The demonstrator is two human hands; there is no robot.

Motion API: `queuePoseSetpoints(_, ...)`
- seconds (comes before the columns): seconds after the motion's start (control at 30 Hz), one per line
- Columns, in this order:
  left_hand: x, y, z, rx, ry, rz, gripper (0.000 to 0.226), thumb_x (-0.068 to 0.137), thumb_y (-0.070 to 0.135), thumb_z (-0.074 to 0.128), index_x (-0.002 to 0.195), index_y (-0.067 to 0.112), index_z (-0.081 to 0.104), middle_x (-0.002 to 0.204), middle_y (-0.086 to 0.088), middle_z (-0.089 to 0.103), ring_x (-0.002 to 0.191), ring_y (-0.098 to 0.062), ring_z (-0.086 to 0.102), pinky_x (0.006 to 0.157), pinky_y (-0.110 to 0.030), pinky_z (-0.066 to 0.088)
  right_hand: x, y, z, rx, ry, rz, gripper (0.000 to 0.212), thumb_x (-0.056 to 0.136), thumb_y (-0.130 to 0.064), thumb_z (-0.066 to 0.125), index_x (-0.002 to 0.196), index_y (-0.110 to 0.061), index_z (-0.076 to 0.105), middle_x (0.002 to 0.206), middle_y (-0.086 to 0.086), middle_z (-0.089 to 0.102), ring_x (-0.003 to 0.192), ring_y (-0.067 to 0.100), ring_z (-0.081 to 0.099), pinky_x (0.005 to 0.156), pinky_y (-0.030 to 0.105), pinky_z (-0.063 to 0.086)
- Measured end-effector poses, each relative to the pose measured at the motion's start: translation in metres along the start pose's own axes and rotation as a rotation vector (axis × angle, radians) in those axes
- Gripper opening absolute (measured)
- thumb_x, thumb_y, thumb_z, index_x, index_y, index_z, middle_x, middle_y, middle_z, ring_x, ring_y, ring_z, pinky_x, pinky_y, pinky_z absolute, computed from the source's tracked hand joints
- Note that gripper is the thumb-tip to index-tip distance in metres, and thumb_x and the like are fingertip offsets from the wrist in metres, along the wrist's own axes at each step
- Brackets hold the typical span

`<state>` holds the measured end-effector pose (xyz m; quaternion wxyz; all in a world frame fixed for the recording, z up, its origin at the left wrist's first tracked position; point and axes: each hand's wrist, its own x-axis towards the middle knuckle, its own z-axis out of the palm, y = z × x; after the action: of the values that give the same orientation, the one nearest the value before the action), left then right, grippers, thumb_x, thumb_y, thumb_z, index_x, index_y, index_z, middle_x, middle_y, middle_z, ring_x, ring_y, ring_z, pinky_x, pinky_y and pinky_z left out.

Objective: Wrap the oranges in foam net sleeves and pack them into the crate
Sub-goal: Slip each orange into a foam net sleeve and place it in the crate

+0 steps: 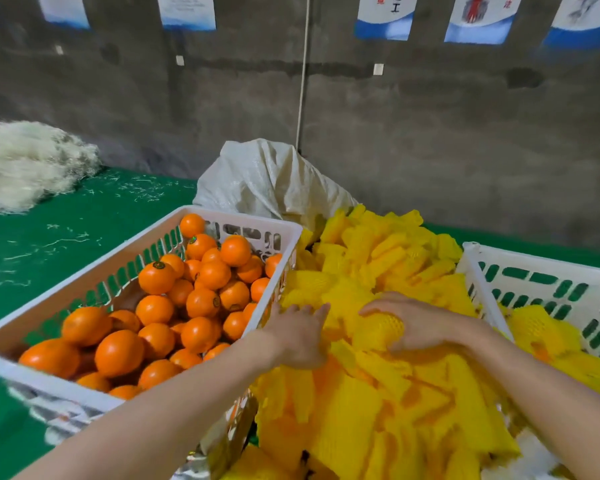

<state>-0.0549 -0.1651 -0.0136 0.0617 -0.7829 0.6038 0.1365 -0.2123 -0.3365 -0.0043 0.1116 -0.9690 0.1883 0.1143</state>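
A white crate [84, 271] on the left holds several bare oranges [201, 301]. A big heap of yellow foam net sleeves [378, 393] fills the middle. My right hand [420, 323] grips an orange wrapped in a yellow sleeve [378, 329] on top of the heap. My left hand [302, 336] reaches over the heap beside it, fingers spread, touching the sleeves. A second white crate [534, 275] on the right holds several wrapped oranges [541, 330].
A white woven sack [267, 178] stands behind the heap against a grey wall. A pile of pale shredded fibre [25, 164] lies at the far left on the green table cover [66, 237].
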Motion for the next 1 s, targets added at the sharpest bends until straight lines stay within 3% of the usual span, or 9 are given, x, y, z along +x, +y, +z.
queuePoseSetpoints(0.1, -0.016, -0.009, -0.014, -0.198, 0.023, 0.04, 0.085, 0.088, 0.043, 0.059, 0.152, 0.024, 0.007, 0.156, -0.008, 0.022, 0.144, -0.03, 0.018, 0.115, -0.058, 0.006, 0.003, -0.008, 0.007, -0.087, -0.136, 0.118, 0.082, 0.074, -0.048, 0.072, 0.14, -0.05, 0.024, 0.158, -0.001, -0.001, 0.145, 0.023, 0.005, 0.114, 0.049, 0.017)
queuePoseSetpoints(0.2, -0.03, -0.029, -0.025, -0.451, 0.228, 0.096, 0.063, 0.09, 0.03, 0.06, 0.146, 0.022, 0.032, 0.152, -0.003, 0.034, 0.14, -0.021, 0.03, 0.115, -0.044, 0.021, 0.0, -0.02, -0.03, -0.017, -0.162, 0.147, 0.08, 0.069, -0.056, 0.072, 0.131, -0.062, 0.022, 0.156, -0.006, -0.018, 0.144, 0.029, -0.013, 0.115, 0.056, 0.003)
queuePoseSetpoints(0.3, -0.046, -0.061, -0.031, -0.534, 0.521, 0.08, 0.039, 0.091, 0.015, 0.057, 0.13, 0.013, 0.056, 0.135, -0.005, 0.056, 0.121, -0.017, 0.053, 0.098, -0.027, 0.042, -0.002, -0.045, -0.073, -0.064, -0.268, 0.126, 0.08, 0.067, -0.056, 0.072, 0.125, -0.067, 0.017, 0.156, -0.008, -0.019, 0.143, 0.027, -0.017, 0.116, 0.054, 0.002)
queuePoseSetpoints(0.4, -0.06, -0.121, -0.028, -0.399, 0.662, -0.044, 0.033, 0.085, 0.005, 0.055, 0.117, 0.01, 0.065, 0.117, -0.008, 0.067, 0.104, -0.023, 0.063, 0.086, -0.038, 0.053, 0.001, -0.073, -0.108, -0.193, -0.273, 0.149, 0.075, 0.067, -0.055, 0.073, 0.129, -0.06, 0.032, 0.157, -0.013, 0.003, 0.146, 0.02, 0.003, 0.116, 0.041, 0.012)
queuePoseSetpoints(0.5, -0.068, -0.2, -0.019, -0.225, 0.496, -0.336, 0.032, 0.084, 0.007, 0.055, 0.115, 0.006, 0.062, 0.116, -0.014, 0.066, 0.104, -0.029, 0.061, 0.085, -0.041, 0.053, 0.032, -0.115, -0.121, -0.052, 0.148, 0.008, 0.05, 0.074, -0.048, 0.072, 0.121, -0.045, 0.055, 0.132, -0.015, 0.048, 0.127, 0.01, 0.042, 0.095, 0.019, 0.034)
queuePoseSetpoints(0.57, -0.063, -0.236, -0.011, -0.189, 0.362, -0.453, 0.036, 0.086, 0.011, 0.058, 0.121, 0.005, 0.057, 0.118, -0.016, 0.063, 0.103, -0.03, 0.061, 0.082, -0.038, 0.053, 0.081, -0.152, -0.103, 0.113, 0.398, -0.128, 0.049, 0.078, -0.037, 0.072, 0.123, -0.031, 0.057, 0.128, -0.008, 0.054, 0.118, 0.008, 0.047, 0.09, 0.011, 0.034)
queuePoseSetpoints(0.67, -0.043, -0.259, 0.002, -0.224, 0.311, -0.43, 0.044, 0.088, 0.016, 0.06, 0.13, 0.008, 0.048, 0.125, -0.015, 0.056, 0.102, -0.026, 0.055, 0.085, -0.034, 0.048, 0.172, -0.201, -0.055, -0.111, 0.25, -0.126, 0.078, 0.076, -0.033, 0.074, 0.142, -0.033, 0.033, 0.152, 0.011, 0.023, 0.139, 0.033, 0.021, 0.113, 0.045, 0.023)
queuePoseSetpoints(0.8, -0.018, -0.278, 0.014, -0.138, 0.349, -0.438, 0.048, 0.086, 0.018, 0.061, 0.131, 0.01, 0.046, 0.129, -0.019, 0.044, 0.118, -0.035, 0.045, 0.099, -0.041, 0.042, 0.265, -0.205, -0.019, -0.34, -0.01, 0.039, 0.103, 0.072, -0.035, 0.077, 0.144, -0.048, 0.005, 0.154, 0.006, -0.026, 0.135, 0.047, -0.027, 0.101, 0.073, -0.003)
queuePoseSetpoints(1.0, -0.002, -0.3, 0.017, -0.086, 0.156, -0.419, 0.078, 0.083, 0.02, 0.068, 0.147, 0.017, 0.024, 0.146, -0.021, 0.028, 0.13, -0.041, 0.036, 0.104, -0.044, 0.04, 0.281, -0.19, -0.014, -0.264, 0.095, -0.077, 0.087, 0.064, -0.053, 0.077, 0.138, -0.047, 0.033, 0.149, 0.004, 0.01, 0.136, 0.041, 0.005, 0.1, 0.059, 0.037)
